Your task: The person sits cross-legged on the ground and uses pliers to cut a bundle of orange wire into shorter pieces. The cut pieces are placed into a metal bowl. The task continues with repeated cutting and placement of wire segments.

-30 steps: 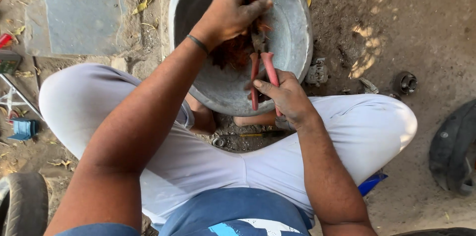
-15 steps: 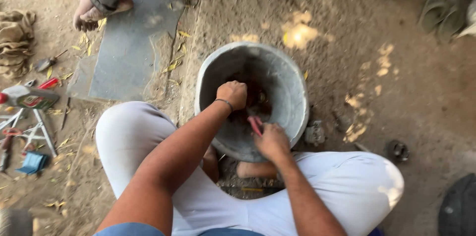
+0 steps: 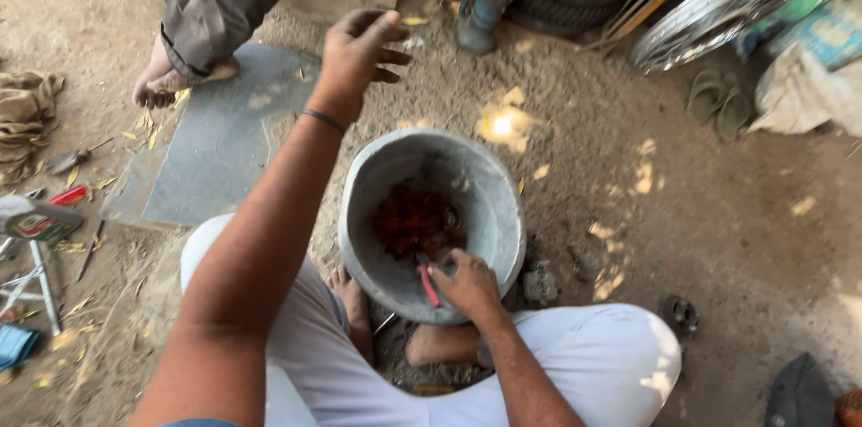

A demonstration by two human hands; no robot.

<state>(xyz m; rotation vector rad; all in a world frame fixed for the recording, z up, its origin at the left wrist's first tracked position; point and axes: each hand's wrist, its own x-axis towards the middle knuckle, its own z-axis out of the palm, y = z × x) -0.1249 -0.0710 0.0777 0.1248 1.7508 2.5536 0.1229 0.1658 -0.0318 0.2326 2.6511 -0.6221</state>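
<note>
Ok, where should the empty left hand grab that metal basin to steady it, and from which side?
Grip the basin's bare far-left rim, coming down from above on the left. The rim is open and tilted up there, while the right hand with the red-handled pliers occupies the near edge. The left hand is raised, open, beyond that side.

Left hand [image 3: 364, 54]: we raise it with the fingers spread, holding nothing, well above the metal basin [image 3: 492, 202].
Right hand [image 3: 467, 285]: we grip red-handled pliers [image 3: 429, 285] at the basin's near rim.
Basin contents: reddish, perhaps rusty parts [image 3: 415, 219].
Around us: a grey mat [image 3: 224, 135] with another person's bare foot [image 3: 175, 79] on it.
</note>
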